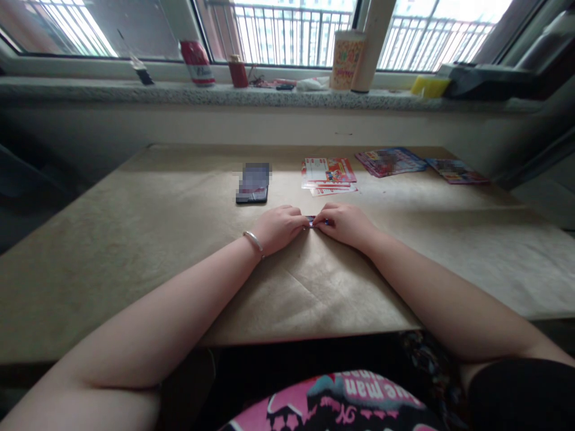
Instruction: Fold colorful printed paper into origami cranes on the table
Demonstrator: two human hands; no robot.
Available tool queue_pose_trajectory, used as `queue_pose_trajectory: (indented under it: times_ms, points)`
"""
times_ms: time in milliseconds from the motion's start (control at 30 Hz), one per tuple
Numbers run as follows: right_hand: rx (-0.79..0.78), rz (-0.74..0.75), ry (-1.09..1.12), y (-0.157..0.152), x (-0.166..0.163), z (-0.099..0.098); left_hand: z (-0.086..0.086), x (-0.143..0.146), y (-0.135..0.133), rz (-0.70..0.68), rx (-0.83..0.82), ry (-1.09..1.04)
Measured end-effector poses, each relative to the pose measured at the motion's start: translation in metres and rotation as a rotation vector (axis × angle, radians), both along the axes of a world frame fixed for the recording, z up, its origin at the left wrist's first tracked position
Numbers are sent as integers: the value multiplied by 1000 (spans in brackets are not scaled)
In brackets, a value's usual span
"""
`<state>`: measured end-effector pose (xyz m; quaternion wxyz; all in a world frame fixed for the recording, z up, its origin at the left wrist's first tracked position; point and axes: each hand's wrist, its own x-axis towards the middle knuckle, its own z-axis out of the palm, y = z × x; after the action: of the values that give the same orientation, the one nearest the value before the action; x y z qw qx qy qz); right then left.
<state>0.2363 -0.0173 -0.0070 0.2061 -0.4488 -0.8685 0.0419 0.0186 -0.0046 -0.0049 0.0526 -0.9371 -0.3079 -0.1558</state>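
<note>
Your left hand (279,230) and right hand (345,225) pinch, narrow grip, a small shiny dark-blue piece (310,221), material unclear, between them at the smooth beige surface (309,293); probably light, thin, slippery, so hold opposite edges.

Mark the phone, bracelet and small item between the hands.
Phone (254,184): head view, middle of its upper face.
Bracelet (254,240): head view, middle of its band.
Small item (310,221): head view, its uncovered middle.

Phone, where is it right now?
In the head view, the phone lies left of centre on the table, just beyond the left hand, left of the red-and-white cards.
</note>
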Motion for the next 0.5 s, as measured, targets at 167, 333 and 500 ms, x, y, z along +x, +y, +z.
queue_pose_trajectory:
  times_ms: [167,333,500]
  points:
    - [-58,-7,54,3,0,-1,1,-2,-2,-25,9,-2]
    - [-84,-9,91,6,1,-4,2,0,-4,15,28,28]
    - [-128,-10,155,9,0,-6,0,0,-4,27,30,13]
